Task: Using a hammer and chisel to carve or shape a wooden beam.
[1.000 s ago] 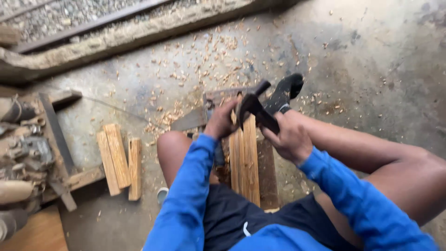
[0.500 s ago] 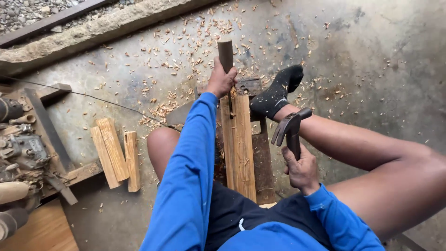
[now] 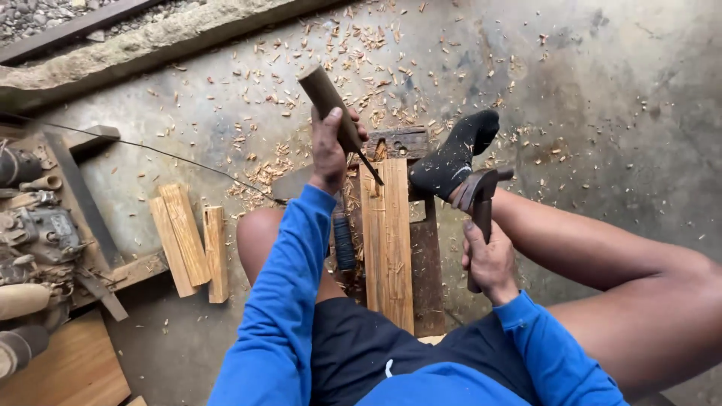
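My left hand (image 3: 329, 153) is clamped around the wooden handle of a chisel (image 3: 336, 114), its thin blade slanting down so the tip sits on the top end of the pale wooden plank (image 3: 388, 240) that lies lengthwise between my knees on a darker board (image 3: 426, 267). My right hand (image 3: 489, 259) is closed tight on the handle of a claw hammer (image 3: 479, 203), held upright just beside the plank with its head level with my socked foot (image 3: 455, 162), which presses down by the plank's far end. To strike well, I judge the chisel should be held steady at its tilt, fingers kept clear below the handle's butt, and the hammer brought squarely onto that butt so the blade does not skid. The foot should keep pinning the work. Wood chips (image 3: 301, 71) litter the concrete floor (image 3: 617, 98), and three short offcuts (image 3: 188, 240) lie to my left.
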